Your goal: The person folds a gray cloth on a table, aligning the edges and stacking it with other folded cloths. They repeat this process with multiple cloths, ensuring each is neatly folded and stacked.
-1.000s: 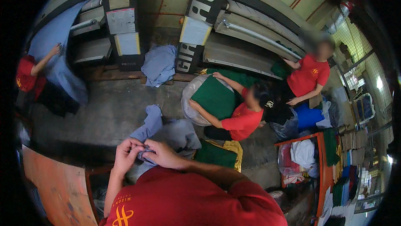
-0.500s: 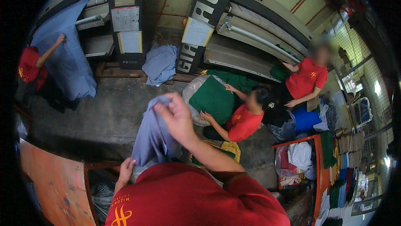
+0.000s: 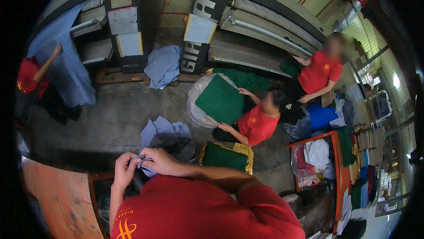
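Observation:
My left hand (image 3: 124, 169) and my right hand (image 3: 162, 162) are close together in front of my chest. Both have their fingers closed on a bunched edge of blue-grey cloth (image 3: 142, 161). Most of that cloth is hidden behind my hands and arms. Just beyond them, low near the floor, lies a heap of similar blue-grey fabric (image 3: 164, 129). To the right of my hands, a green cloth bundle (image 3: 224, 157) rests on yellow fabric.
An orange-brown table (image 3: 55, 195) stands at the left. A crouching co-worker (image 3: 260, 126) handles a green cloth (image 3: 219, 100); another stands behind. At far left a person holds a long blue sheet (image 3: 73, 62) at a machine. An orange-framed rack (image 3: 338, 168) is at right.
My right hand has come down and toward my body to meet my left. The cloth that hung between them is now gathered at my fingers. The view has shifted slightly.

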`<state>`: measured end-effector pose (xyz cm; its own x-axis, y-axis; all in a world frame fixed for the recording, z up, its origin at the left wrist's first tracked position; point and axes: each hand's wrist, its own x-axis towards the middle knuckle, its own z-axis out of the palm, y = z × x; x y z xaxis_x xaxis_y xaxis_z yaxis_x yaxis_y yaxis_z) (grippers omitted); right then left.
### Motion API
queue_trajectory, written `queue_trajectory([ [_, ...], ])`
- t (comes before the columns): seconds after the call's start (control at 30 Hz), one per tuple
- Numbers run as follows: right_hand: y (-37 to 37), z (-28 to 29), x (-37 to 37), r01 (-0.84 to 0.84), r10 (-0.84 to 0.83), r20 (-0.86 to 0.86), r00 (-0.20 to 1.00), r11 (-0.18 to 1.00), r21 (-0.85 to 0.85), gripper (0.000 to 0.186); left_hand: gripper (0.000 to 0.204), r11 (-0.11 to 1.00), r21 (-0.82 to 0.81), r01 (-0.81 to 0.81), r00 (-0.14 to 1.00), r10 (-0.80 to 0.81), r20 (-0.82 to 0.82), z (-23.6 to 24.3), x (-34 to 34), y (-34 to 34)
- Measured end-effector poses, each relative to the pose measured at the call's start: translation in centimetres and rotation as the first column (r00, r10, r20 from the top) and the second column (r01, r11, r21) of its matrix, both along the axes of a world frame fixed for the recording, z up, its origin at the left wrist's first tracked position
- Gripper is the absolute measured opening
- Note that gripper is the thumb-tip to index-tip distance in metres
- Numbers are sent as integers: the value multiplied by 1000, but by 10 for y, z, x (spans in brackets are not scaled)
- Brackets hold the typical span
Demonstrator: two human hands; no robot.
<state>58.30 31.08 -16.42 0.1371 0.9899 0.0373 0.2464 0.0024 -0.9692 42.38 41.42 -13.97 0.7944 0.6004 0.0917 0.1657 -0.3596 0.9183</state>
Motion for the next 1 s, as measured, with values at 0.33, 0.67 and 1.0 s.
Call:
queue_trajectory([
  [0.33, 8, 58, 41, 413, -395, -120, 911, 872, 265, 19, 15, 857, -507, -92, 996, 83, -40, -132, -45, -12],
  [0.67, 9, 14, 13, -33, 26, -75, 997, 995, -93, 50, 9, 993, 110, -35, 995, 44, -88, -75, -21, 4],
  [1.0, -3, -45, 6, -34, 34, -28, 999, 999, 4, 24, 7, 993, 46, 110, 974, -99, -203, -21, -1, 2],
])
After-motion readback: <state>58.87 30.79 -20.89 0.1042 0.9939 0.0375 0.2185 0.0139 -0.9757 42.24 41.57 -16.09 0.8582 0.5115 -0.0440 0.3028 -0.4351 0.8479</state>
